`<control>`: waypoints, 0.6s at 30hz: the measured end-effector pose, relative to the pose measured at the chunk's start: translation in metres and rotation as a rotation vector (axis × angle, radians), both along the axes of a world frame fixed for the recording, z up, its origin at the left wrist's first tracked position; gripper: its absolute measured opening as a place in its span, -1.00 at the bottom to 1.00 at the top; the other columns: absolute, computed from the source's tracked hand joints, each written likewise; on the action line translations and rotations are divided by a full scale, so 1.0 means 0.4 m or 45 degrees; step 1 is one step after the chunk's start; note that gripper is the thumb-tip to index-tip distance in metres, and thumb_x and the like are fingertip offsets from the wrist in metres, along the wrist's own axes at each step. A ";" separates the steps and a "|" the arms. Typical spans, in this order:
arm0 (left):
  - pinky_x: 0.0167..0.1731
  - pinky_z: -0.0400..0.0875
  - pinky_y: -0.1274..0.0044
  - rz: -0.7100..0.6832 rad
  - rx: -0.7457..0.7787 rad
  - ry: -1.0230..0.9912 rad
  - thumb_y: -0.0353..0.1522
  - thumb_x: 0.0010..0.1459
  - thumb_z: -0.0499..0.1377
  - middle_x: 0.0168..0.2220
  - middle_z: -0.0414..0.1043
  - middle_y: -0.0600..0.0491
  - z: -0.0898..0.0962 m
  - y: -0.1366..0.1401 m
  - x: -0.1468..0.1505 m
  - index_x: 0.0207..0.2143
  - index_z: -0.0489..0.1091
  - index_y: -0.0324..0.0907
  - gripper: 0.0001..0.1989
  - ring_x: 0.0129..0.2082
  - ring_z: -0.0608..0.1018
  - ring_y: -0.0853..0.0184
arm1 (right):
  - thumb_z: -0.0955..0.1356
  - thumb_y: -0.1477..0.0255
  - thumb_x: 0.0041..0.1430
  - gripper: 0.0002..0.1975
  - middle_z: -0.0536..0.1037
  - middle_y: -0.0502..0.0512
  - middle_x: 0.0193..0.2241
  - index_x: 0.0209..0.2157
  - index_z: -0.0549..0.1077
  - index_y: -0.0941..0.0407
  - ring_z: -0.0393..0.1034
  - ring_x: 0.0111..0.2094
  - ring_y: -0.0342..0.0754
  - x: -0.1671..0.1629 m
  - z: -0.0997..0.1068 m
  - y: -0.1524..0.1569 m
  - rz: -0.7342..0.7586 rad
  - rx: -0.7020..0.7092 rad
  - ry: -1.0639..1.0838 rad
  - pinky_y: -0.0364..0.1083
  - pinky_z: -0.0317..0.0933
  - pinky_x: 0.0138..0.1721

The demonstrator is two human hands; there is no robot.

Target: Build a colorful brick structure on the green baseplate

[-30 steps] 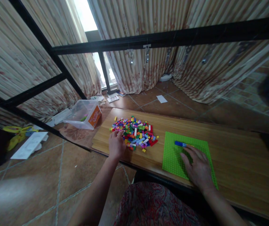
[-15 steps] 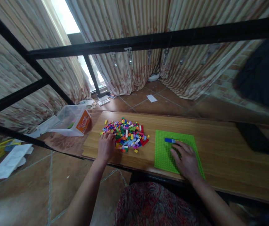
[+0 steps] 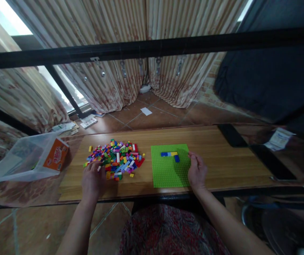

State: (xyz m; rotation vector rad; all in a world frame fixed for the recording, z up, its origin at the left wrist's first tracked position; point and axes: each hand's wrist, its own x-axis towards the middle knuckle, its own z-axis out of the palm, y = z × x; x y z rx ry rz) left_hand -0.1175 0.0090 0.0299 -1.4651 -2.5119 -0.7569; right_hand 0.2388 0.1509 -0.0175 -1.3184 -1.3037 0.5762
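Note:
A heap of small colourful toy bricks [image 3: 125, 156] lies on the wooden tabletop. My left hand [image 3: 91, 179] is at the heap's near left side, fingers bent together around a small pale brick [image 3: 99, 169]. To the right lies a green studded baseplate [image 3: 165, 173]. On its upper part sits an L-shaped row of bricks [image 3: 169, 154]: blue, light blue and yellow, with a dark blue one at the right end pointing toward me. My right hand [image 3: 198, 171] is closed at the baseplate's right edge, thumb and fingertips pinching it.
A clear plastic box [image 3: 32, 156] with an orange label stands left of the heap. Two dark flat objects, one a black slab [image 3: 232, 135], lie at the right, near a white packet [image 3: 279, 138]. A black metal rail [image 3: 152, 49] crosses beyond the table.
The view has swung right. My right hand has moved off the bricks to the baseplate's edge, uncovering the L-shaped row. My left hand stays at the heap.

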 end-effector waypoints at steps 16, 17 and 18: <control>-0.37 0.46 0.49 -0.207 0.147 -1.403 -0.11 -0.02 0.17 -0.39 0.51 0.03 0.023 0.063 0.317 -0.24 0.46 -0.20 -0.61 -0.37 0.55 0.30 | 0.23 0.17 0.20 -0.63 0.58 0.20 -0.29 -0.28 0.51 0.15 0.45 -0.26 0.05 -0.001 -0.007 0.002 0.125 -0.059 -0.022 0.05 0.29 -0.16; -0.37 0.46 0.49 -0.220 0.136 -1.407 -0.11 -0.01 0.16 -0.38 0.51 0.03 0.021 0.064 0.318 -0.24 0.46 -0.20 -0.61 -0.36 0.56 0.29 | 0.23 0.17 0.20 -0.63 0.58 0.20 -0.29 -0.28 0.51 0.15 0.45 -0.26 0.05 -0.001 -0.009 0.003 0.129 -0.061 -0.026 0.05 0.30 -0.16; -0.36 0.47 0.49 -0.225 0.132 -1.399 -0.11 0.01 0.16 -0.37 0.51 0.02 0.017 0.064 0.317 -0.23 0.47 -0.19 -0.62 -0.35 0.56 0.29 | 0.23 0.17 0.20 -0.63 0.58 0.20 -0.29 -0.28 0.51 0.14 0.45 -0.26 0.05 -0.001 -0.009 0.003 0.134 -0.063 -0.032 0.05 0.30 -0.17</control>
